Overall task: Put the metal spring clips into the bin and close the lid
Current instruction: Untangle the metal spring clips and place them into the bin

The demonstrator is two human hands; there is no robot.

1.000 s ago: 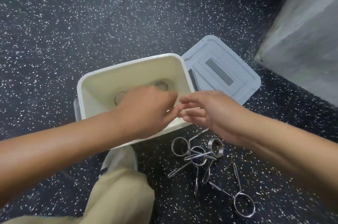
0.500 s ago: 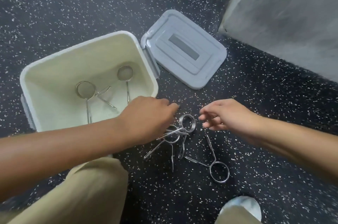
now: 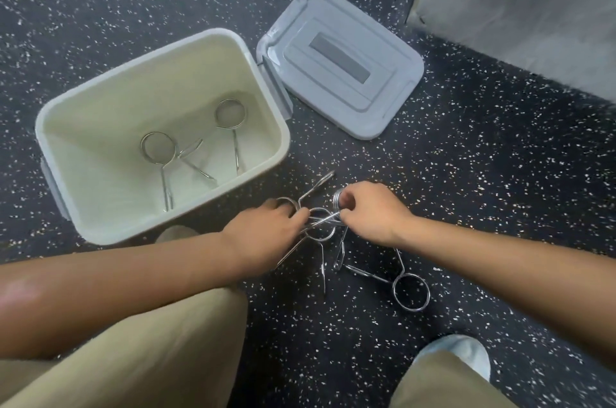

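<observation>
An open cream bin (image 3: 60,127) is seen standing on the dark speckled floor (image 3: 466,190), with its grey lid (image 3: 383,100) lying flat on the floor just beside its right edge. Two metal spring clips (image 3: 160,149) are seen lying on the bottom of the bin, rings away from the person and legs toward them.

A tangled pile of spring clips (image 3: 320,227) is found on the floor just in front of the bin's near right corner. The left hand (image 3: 266,234) is laid on the left of the pile, its fingers curled over a clip ring; whether the ring is actually gripped cannot be told. The right hand (image 3: 373,214) is closed on the coil of another clip at the right of the pile. One further clip (image 3: 410,291) is seen lying nearer the person, below the right wrist, its ring untouched.

Tan trouser legs (image 3: 150,357) and a pale shoe (image 3: 460,354) are seen at the bottom, and a grey wall surface (image 3: 533,7) at the upper right.
</observation>
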